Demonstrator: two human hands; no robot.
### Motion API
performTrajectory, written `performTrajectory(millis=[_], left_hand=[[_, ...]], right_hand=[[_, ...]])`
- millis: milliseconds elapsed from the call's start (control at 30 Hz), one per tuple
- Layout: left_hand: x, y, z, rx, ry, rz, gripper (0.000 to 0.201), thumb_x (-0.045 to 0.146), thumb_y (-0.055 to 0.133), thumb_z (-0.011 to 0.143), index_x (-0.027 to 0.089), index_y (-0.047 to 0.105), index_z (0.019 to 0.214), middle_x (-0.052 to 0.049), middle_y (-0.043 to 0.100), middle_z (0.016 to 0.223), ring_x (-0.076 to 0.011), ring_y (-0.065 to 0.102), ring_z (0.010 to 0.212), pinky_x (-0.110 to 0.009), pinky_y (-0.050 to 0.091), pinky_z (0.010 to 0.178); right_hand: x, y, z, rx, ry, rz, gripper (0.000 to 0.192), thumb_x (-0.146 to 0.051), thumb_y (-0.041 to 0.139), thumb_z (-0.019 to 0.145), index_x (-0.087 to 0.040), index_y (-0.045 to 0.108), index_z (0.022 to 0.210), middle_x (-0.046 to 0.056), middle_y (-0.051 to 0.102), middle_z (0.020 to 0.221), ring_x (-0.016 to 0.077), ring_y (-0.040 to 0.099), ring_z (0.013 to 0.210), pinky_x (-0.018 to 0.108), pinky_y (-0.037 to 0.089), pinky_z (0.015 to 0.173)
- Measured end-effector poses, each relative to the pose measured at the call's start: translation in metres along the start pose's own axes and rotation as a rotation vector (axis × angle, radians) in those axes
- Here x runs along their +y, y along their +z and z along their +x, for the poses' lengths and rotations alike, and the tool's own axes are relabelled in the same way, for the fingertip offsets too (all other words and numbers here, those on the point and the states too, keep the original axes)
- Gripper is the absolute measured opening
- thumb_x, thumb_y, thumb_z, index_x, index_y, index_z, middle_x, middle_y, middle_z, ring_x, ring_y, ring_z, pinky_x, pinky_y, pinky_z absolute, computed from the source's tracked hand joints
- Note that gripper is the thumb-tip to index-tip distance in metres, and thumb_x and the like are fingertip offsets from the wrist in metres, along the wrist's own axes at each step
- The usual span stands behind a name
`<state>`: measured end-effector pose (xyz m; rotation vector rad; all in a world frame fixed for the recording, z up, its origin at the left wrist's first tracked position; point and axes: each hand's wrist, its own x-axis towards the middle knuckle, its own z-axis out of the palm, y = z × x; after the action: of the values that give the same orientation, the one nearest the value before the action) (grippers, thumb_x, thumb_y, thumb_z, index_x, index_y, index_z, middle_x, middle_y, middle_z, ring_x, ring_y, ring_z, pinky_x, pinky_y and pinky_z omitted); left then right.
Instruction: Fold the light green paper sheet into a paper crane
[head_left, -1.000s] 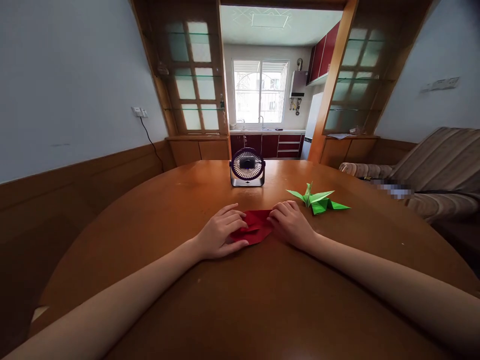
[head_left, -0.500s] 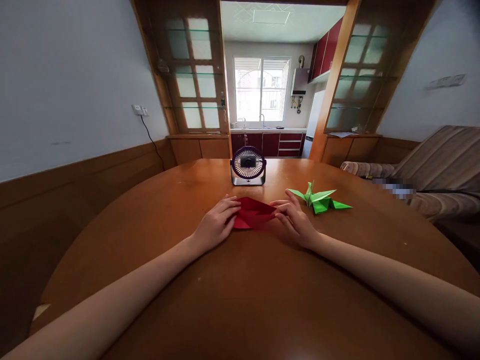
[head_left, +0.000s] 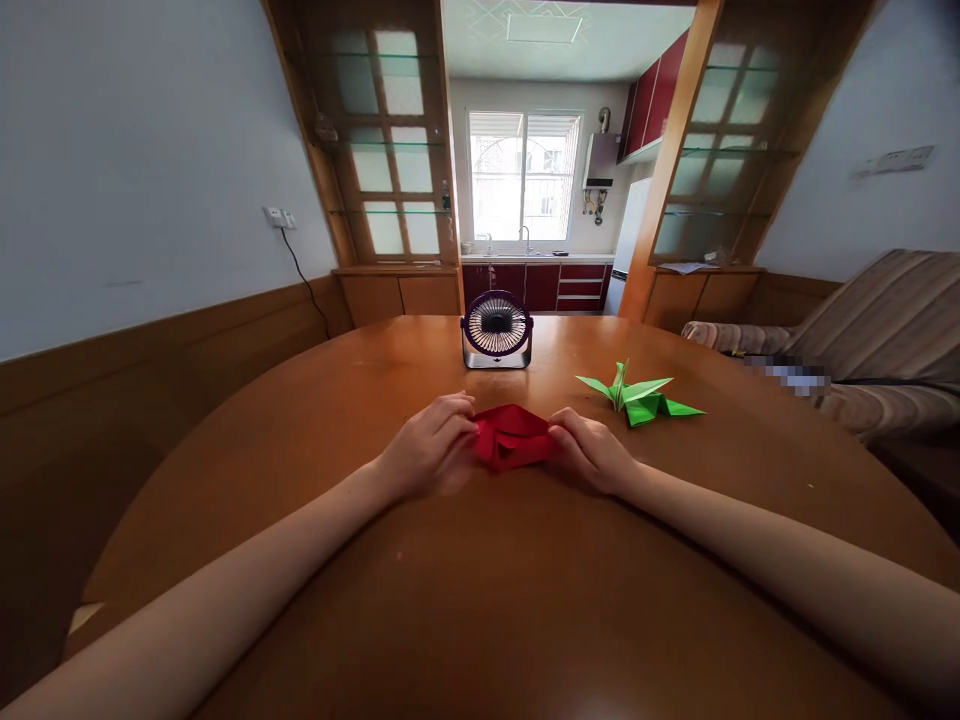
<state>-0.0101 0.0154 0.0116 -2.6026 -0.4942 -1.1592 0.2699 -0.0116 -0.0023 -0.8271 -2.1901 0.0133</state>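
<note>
Between my two hands is a piece of red folded paper [head_left: 513, 432], its layers partly spread with a dark gap near the front. My left hand [head_left: 433, 440] pinches its left end, fingers closed on the edge. The right end is gripped by my right hand [head_left: 592, 447], thumb and fingers pressed together. Just beyond my right hand, a green origami crane [head_left: 645, 400] rests on the table, touched by neither hand. The fingertips' undersides are hidden by the paper and the hands.
The round wooden table [head_left: 480, 590] spreads under both forearms. A small purple desk fan [head_left: 496, 325] stands at its far side, behind the red paper. A striped armchair [head_left: 885, 330] sits off to the right. Past the table are glass-shelved cabinets [head_left: 390, 160] and a kitchen.
The red paper has opened up at the front, showing a gap between its folds. My right fingers have drawn in and closed on its right end. The crane and fan stay put.
</note>
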Motion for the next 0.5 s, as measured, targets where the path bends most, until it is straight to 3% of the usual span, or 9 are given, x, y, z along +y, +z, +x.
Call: performTrajectory(millis=[67,133,333,433,500], left_hand=[[0.004,0.001,0.001,0.016,0.088,-0.056,0.011,0.016,0.05,0.091,0.02,0.056,0.098,-0.008,0.062,0.106,-0.0208,0.057,0.11,-0.044,0.047,0.099],[0.012,0.003,0.003,0.07,0.048,-0.166,0.011,0.017,0.047,0.092,0.02,0.055,0.099,-0.008,0.063,0.106,-0.0199,0.059,0.107,-0.043,0.047,0.097],[0.038,0.005,0.016,0.295,-0.565,-0.7,0.015,0.026,0.043,0.094,0.019,0.055,0.088,-0.006,0.065,0.085,-0.0213,0.061,0.101,-0.038,0.05,0.087],[0.036,0.004,0.017,0.289,-0.674,-0.79,0.027,0.031,0.045,0.092,0.019,0.055,0.07,-0.004,0.062,0.066,-0.0231,0.063,0.093,-0.037,0.051,0.079],[0.028,0.003,0.015,0.21,-0.668,-0.694,0.04,0.035,0.042,0.093,0.019,0.054,0.058,-0.004,0.059,0.059,-0.0234,0.063,0.089,-0.037,0.05,0.077]], right_hand=[[-0.003,-0.002,0.001,-0.065,0.005,0.031,0.029,-0.034,0.028,0.1,-0.02,0.049,0.086,0.004,0.058,0.076,0.0152,0.053,0.066,0.027,0.043,0.062],[-0.002,-0.002,0.001,-0.077,0.019,0.064,0.035,-0.036,0.026,0.101,-0.019,0.05,0.083,0.004,0.058,0.074,0.015,0.052,0.066,0.027,0.042,0.062],[0.006,0.002,-0.001,0.01,0.124,0.137,0.051,-0.045,0.024,0.1,-0.017,0.059,0.076,0.005,0.062,0.072,0.0158,0.056,0.064,0.028,0.044,0.061],[0.009,0.004,0.0,0.095,0.242,0.232,0.055,-0.05,0.027,0.098,-0.018,0.063,0.073,0.005,0.067,0.071,0.0179,0.063,0.068,0.029,0.048,0.064],[0.01,0.005,0.001,0.123,0.292,0.315,0.056,-0.051,0.03,0.097,-0.018,0.064,0.067,0.005,0.068,0.07,0.0192,0.066,0.072,0.031,0.05,0.069]])
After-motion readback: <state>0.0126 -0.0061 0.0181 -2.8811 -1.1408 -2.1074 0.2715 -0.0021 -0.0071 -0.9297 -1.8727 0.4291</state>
